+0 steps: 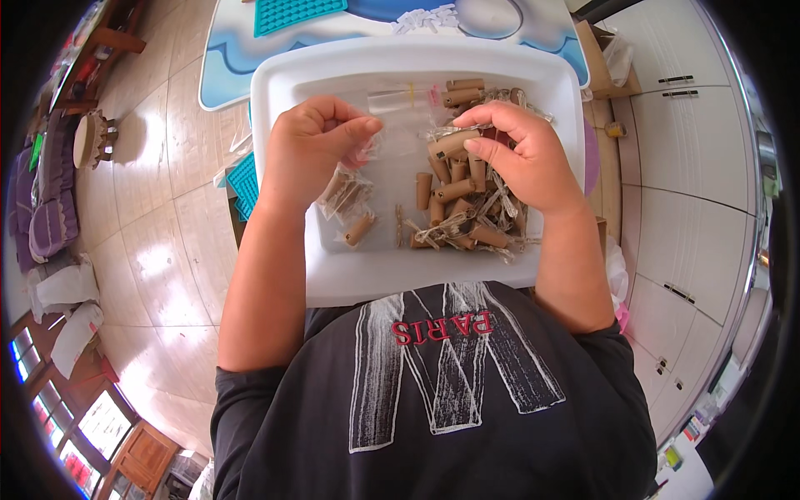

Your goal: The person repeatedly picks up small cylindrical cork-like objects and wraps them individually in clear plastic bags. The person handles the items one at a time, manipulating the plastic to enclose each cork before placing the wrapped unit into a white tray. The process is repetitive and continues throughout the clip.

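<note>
A white plastic tub [287, 67] stands before me, and both hands are over it. My left hand [312, 154] is closed, thumb and forefinger pinched at the edge of a small clear plastic bag [392, 133]. My right hand [521, 154] grips a tan cork-like cylinder [452, 146] between thumb and fingers, pointing toward the bag. Below the right hand lies a heap of similar tan cylinders [454, 190] with thin coiled wires [454, 225]. Beside my left wrist, several bagged cylinders [343, 193] lie in the tub.
The tub rests against a blue and white table [218, 71]. On that table are a teal grid tray [296, 15] and a pile of small white pieces [427, 18]. White cabinets [679, 133] line the right; a round stool [90, 140] stands on the tiled floor at left.
</note>
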### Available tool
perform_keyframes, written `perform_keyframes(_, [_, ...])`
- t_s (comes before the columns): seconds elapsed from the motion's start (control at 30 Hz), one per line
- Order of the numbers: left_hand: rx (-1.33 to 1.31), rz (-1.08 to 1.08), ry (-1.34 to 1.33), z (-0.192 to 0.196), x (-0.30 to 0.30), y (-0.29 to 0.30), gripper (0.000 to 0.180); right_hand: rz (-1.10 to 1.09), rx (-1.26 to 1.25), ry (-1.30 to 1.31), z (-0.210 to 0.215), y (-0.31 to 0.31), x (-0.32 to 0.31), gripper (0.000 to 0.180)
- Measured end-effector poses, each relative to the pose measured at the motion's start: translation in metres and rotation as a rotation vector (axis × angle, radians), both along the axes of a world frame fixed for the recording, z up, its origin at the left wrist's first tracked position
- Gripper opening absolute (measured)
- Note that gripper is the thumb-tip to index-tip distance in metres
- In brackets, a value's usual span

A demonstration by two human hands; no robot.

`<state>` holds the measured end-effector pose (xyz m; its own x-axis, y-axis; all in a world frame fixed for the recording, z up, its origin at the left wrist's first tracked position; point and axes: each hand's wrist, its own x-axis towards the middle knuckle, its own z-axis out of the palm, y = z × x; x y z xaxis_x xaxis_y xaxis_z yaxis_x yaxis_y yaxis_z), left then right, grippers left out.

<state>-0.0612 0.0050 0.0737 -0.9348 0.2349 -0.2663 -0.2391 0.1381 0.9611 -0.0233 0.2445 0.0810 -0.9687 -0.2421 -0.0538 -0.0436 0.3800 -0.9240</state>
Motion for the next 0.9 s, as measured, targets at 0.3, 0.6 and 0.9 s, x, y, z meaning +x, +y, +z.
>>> perform_keyframes(0.3, [0.008,-0.205,-0.138,-0.002,-0.005,-0.002,0.013,0.012,0.016,0.251,-0.008,0.003,-0.003,0.021])
perform_keyframes(0.6, [-0.226,-0.413,0.180,-0.013,0.004,0.009,0.030,0.052,0.074,0.275,-0.009,-0.004,-0.002,0.024])
perform_keyframes(0.9, [-0.180,-0.439,-0.091,-0.006,0.005,0.018,0.032,0.142,0.206,0.379,-0.009,-0.005,-0.003,0.027])
